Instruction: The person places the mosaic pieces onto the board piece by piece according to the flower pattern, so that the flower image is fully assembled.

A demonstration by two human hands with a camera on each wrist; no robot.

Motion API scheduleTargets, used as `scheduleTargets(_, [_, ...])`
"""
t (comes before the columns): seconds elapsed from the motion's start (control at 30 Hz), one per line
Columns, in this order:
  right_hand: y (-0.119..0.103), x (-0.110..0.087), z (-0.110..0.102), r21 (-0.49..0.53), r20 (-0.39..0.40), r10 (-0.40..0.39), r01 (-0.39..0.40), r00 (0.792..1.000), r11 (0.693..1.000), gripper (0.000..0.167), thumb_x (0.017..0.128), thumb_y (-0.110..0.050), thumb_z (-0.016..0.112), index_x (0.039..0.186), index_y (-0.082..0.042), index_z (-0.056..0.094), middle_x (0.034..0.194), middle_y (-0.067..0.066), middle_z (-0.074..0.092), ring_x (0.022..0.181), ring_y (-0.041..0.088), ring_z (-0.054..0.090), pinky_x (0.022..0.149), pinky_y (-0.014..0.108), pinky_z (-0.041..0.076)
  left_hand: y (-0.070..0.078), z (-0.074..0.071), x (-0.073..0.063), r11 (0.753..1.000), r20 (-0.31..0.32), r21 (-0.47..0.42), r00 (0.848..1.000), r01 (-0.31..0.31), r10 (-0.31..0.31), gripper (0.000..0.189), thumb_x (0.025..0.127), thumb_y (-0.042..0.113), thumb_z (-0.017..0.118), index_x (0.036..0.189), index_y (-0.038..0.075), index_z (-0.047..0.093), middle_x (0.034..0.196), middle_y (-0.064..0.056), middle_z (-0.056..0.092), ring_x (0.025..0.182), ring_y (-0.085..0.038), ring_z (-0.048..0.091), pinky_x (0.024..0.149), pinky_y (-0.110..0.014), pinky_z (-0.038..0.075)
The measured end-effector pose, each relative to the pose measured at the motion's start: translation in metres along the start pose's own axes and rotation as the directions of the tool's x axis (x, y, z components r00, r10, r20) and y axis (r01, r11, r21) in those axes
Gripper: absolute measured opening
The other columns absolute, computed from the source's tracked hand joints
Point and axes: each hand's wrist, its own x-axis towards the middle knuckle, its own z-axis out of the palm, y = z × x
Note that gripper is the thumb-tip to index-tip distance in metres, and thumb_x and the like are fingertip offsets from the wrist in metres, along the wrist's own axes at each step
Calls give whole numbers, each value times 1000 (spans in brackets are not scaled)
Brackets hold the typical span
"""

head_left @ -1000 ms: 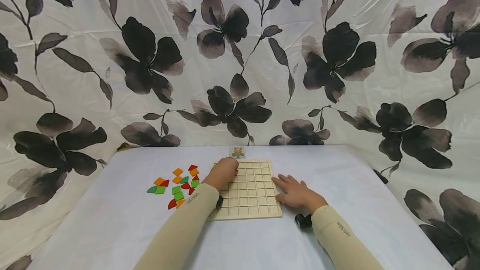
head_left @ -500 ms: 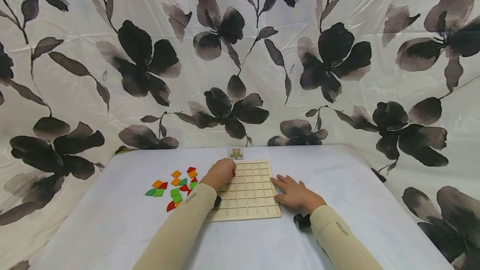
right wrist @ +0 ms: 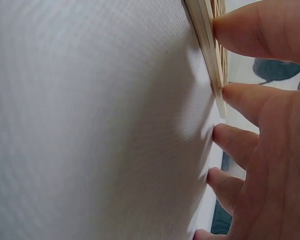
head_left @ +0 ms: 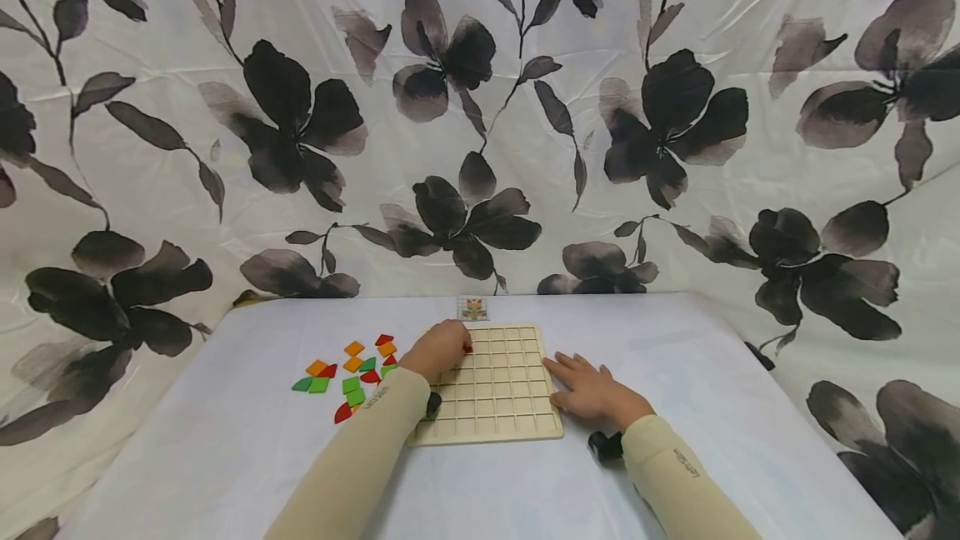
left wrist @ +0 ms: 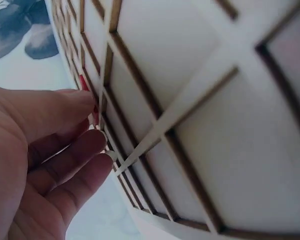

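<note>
Red piece (head_left: pixel 468 349), lower centre of the frame, is being pinched by the left hand (head_left: pixel 438 350) at a wooden grid board (head_left: pixel 498 407); the right hand (head_left: pixel 588 390) is touching its right edge, fingers spread. Tilting on release could be leaving the piece wedged askew.

At ten o'clock of the grid board (head_left: pixel 495 407), the left hand (head_left: pixel 438 350) covers several cells; the red piece (left wrist: pixel 83 82) shows only as a sliver, so its shape cannot be told, nor whether it sits inside a cell; at eight o'clock the left sleeve (head_left: pixel 348 461) partly hides an orange piece (head_left: pixel 356 409); at twelve o'clock the card (head_left: pixel 472 308) is too small for its pattern to be read; in the right wrist view, the right hand (right wrist: pixel 280 145) is cut at three o'clock.
</note>
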Motion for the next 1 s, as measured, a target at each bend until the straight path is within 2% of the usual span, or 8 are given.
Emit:
scheduleTargets(0.13, [1,-2,-1,4,-1,1,-1,1000,1000,64,92,-34,53,151,-21,34,159,9,27,148,39,19,111,70,10,-4,-4,-4,1000,-6,-28,1000,-5,5,19,91,3,57,96,9,75,97,-3,70,88,-16,59,86,-35,51])
scheduleTargets(0.2, [2,-3,-2,6,-2,0,0,1000,1000,64,92,-34,53,151,-21,34,159,9,27,147,39,19,111,70,10,-8,-10,-8,999,-15,-37,1000,11,-11,19,92,6,58,101,8,75,103,-5,70,96,-19,62,91,-37,51])
scheduleTargets(0.37, [3,-2,-1,1,-4,-7,7,1000,1000,64,91,-34,53,151,-21,34,159,9,28,147,39,20,110,70,11,-30,-29,-21,993,-29,-22,992,119,-120,23,94,8,58,112,4,71,115,-10,68,110,-26,62,97,-42,49])
scheduleTargets(0.57, [4,-1,-1,1,-2,-15,15,1000,1000,64,91,-34,54,151,-20,35,159,10,28,147,40,20,110,71,11,-68,-41,-31,972,-49,-3,971,235,-235,24,95,9,56,114,3,69,114,-13,68,103,-27,64,96,-45,49])
scheduleTargets(0.67, [4,-1,0,1,2,-18,18,1000,1000,64,91,-34,53,151,-21,34,159,9,27,147,39,19,110,71,11,-82,-44,-35,961,-23,-16,960,277,-277,26,94,7,55,116,2,67,113,-15,68,97,-25,63,96,-46,49])
scheduleTargets(0.8, [4,-1,0,0,2,-23,23,1000,1000,64,92,-34,53,151,-21,34,159,9,27,147,39,19,110,71,11,-92,-47,-39,944,19,-34,945,327,-327,28,93,5,54,119,1,65,111,-15,67,91,-25,60,97,-47,48])
scheduleTargets(1.0, [4,0,1,7,6,-28,28,1000,1000,64,92,-34,53,151,-21,34,159,9,27,148,39,19,110,71,10,-98,-43,-39,919,79,-51,919,390,-386,32,91,2,58,122,4,63,118,-16,64,93,-26,56,100,-49,46])
